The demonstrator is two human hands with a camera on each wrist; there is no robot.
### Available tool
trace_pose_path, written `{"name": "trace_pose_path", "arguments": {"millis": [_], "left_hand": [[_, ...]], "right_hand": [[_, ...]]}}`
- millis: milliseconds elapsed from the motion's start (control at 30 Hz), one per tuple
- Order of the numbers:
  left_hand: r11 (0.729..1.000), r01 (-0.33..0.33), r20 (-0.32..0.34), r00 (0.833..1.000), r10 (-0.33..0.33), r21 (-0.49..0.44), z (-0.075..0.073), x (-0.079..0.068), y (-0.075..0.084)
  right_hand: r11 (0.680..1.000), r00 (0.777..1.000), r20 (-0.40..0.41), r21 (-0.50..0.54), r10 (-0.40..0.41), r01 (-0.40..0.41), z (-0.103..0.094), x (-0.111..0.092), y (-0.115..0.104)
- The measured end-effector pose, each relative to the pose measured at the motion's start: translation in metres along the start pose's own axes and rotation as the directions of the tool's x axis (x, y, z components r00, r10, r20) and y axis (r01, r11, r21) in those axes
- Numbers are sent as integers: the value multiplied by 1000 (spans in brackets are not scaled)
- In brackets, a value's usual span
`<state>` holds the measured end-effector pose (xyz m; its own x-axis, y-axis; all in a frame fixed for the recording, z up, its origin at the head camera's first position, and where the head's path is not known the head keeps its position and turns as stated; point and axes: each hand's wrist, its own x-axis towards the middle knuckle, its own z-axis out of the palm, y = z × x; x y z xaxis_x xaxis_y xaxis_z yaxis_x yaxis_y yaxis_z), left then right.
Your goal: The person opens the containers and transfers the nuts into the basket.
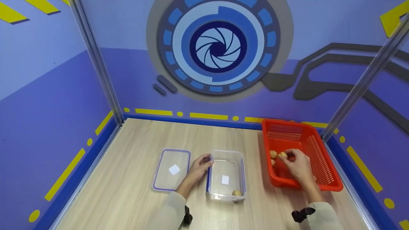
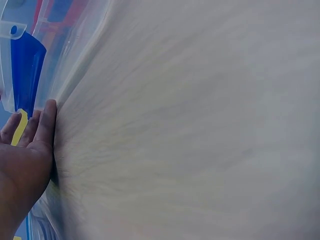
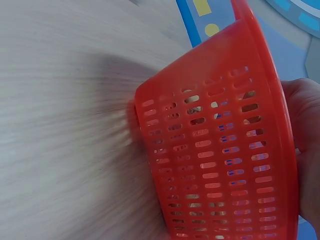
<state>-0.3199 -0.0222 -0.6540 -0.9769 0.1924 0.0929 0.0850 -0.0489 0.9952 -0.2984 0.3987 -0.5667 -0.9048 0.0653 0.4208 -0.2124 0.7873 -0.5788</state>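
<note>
My right hand (image 1: 299, 164) reaches into the red basket (image 1: 277, 182) and pinches a walnut (image 1: 282, 155) between thumb and fingertips. Two more walnuts (image 1: 273, 154) show beside it, near the basket's left wall. In the right wrist view the basket's slotted wall (image 3: 215, 145) hides most of that hand. My left hand (image 1: 198, 167) rests against the left side of a clear plastic container (image 1: 227, 155), its fingers extended beside the blue clip (image 2: 27, 70). A single walnut (image 1: 236, 193) lies in the container's near right corner.
A clear lid (image 1: 164, 179) with a purple-blue edge and a white square label lies flat left of the container. The wooden table (image 1: 137, 140) is bounded by blue-purple panels (image 1: 127, 73) and metal posts (image 1: 99, 60). The basket stands close to the back and right panels.
</note>
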Motion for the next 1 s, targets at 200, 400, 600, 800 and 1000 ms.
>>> {"name": "trace_pose_path", "arguments": {"millis": [200,400,600,800,1000], "left_hand": [[1000,6,-9,1000,-7,-10,1,0,0],[1000,-12,-9,1000,12,-3,1,-1,0],[1000,5,-14,1000,-5,16,1,-1,2],[999,-15,-12,1000,16,31,0,0,2],[1000,-24,-20,1000,24,12,1,2,-2]], "right_hand": [[1000,1000,11,-2,4,-4,0,0,1],[1000,1000,16,-6,4,-4,0,-1,2],[1000,1000,16,1,9,-10,-1,0,2],[1000,1000,10,0,25,-25,0,3,1],[1000,1000,-2,-17,18,-18,-1,1,0]]}}
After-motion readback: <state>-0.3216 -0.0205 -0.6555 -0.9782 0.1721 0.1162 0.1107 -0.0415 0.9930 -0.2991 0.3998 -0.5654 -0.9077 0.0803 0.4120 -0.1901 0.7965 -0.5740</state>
